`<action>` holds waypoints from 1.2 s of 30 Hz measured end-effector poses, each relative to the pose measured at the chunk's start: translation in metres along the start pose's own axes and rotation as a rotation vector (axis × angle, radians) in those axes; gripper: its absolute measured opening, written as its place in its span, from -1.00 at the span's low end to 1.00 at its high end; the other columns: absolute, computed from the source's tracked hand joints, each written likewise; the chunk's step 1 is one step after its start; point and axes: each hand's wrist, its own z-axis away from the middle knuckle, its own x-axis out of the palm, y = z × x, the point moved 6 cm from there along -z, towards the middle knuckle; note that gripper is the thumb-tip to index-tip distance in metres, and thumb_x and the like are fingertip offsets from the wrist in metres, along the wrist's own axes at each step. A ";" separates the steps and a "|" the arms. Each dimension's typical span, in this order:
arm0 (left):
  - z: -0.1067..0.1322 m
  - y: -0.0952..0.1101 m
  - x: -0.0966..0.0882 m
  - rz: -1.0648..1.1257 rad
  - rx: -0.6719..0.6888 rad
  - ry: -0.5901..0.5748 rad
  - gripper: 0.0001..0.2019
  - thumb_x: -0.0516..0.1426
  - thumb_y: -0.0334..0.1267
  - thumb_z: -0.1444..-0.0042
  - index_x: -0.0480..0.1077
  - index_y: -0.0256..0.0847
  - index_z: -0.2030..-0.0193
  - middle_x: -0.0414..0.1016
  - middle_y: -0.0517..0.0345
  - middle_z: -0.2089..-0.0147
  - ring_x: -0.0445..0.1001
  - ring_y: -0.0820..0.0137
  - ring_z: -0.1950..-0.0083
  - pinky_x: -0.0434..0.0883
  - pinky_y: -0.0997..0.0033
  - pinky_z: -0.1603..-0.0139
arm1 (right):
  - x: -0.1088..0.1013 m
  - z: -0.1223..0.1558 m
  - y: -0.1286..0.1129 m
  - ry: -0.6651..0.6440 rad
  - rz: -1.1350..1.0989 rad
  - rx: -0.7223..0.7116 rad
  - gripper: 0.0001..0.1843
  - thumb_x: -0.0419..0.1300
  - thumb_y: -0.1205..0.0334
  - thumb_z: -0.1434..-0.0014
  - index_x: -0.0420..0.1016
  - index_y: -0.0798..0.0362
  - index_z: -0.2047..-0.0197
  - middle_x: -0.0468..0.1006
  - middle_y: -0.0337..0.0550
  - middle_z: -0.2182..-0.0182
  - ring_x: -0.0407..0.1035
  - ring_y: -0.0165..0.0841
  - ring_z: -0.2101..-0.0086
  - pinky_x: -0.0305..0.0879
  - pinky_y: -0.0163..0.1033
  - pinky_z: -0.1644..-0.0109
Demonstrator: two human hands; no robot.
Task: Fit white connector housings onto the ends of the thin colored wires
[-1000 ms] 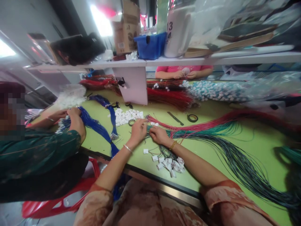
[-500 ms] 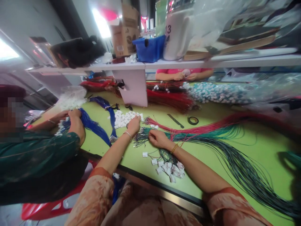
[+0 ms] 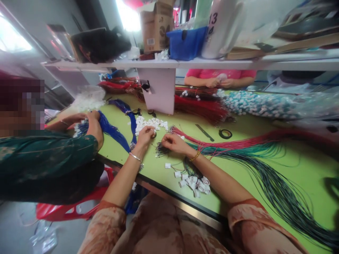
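My left hand [image 3: 146, 137] is closed in a pinch at the near edge of a pile of small white connectors [image 3: 143, 123]; what it holds, if anything, is too small to make out. Just to its right, my right hand [image 3: 175, 143] has its fingers curled together over the metal-tipped ends of a bundle of dark green wires [image 3: 246, 169]. Those fingers hide whatever is between them. Beyond that hand run red wires [image 3: 209, 144]. Nearer me lie white connectors [image 3: 194, 183] with thin wires attached.
A black tape roll [image 3: 225, 133] and a dark flat blade-like strip [image 3: 204, 132] lie behind the wires. To the left, a co-worker's hands [image 3: 92, 121] handle blue wires [image 3: 113, 130]. A shelf [image 3: 111, 65] spans the back, with another person's hands [image 3: 219, 83] beneath it.
My left hand has drawn back from the connector pile, leftward and toward me. My right hand has shifted left over the wire tips. The camera view has turned slightly.
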 end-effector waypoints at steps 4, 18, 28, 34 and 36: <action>0.026 -0.011 0.011 0.102 -0.136 -0.082 -0.80 0.29 -0.38 0.09 0.44 -0.29 0.28 0.48 0.15 0.35 0.37 0.58 0.46 0.29 0.56 0.42 | -0.008 0.004 -0.008 0.150 -0.042 0.012 -0.86 0.12 0.21 -0.09 0.39 0.11 0.41 0.40 -0.27 0.52 0.19 -0.48 0.50 0.11 -0.37 0.41; 0.050 -0.047 0.036 0.407 -0.258 -0.156 -0.87 0.27 -0.39 0.00 0.44 -0.31 0.29 0.50 0.13 0.36 0.40 0.56 0.43 0.36 0.56 0.35 | -0.021 0.015 0.020 0.350 0.219 0.144 -0.84 0.08 0.23 -0.03 0.31 0.08 0.53 0.33 -0.29 0.61 0.12 -0.48 0.56 -0.01 -0.36 0.48; 0.049 -0.054 0.035 0.415 -0.248 -0.164 -0.81 0.33 -0.34 0.08 0.49 -0.35 0.31 0.49 0.13 0.39 0.38 0.56 0.42 0.34 0.56 0.35 | -0.022 0.016 0.013 0.274 0.287 0.029 -0.84 0.08 0.24 -0.05 0.32 0.09 0.52 0.32 -0.28 0.60 0.13 -0.47 0.54 0.00 -0.34 0.43; 0.051 -0.055 0.036 0.317 -0.215 -0.156 -0.73 0.38 -0.26 0.15 0.49 -0.32 0.32 0.47 0.17 0.42 0.36 0.58 0.45 0.32 0.56 0.39 | -0.018 0.015 0.015 0.252 0.346 0.017 -0.86 0.09 0.26 -0.06 0.33 0.08 0.51 0.36 -0.26 0.58 0.16 -0.45 0.52 -0.02 -0.34 0.42; 0.052 -0.056 0.035 0.239 -0.194 -0.143 -0.72 0.38 -0.24 0.16 0.49 -0.32 0.31 0.46 0.18 0.45 0.35 0.59 0.47 0.29 0.57 0.42 | -0.016 0.015 0.017 0.252 0.375 0.020 -0.82 0.10 0.25 -0.07 0.31 0.08 0.53 0.34 -0.26 0.60 0.13 -0.46 0.54 -0.04 -0.33 0.44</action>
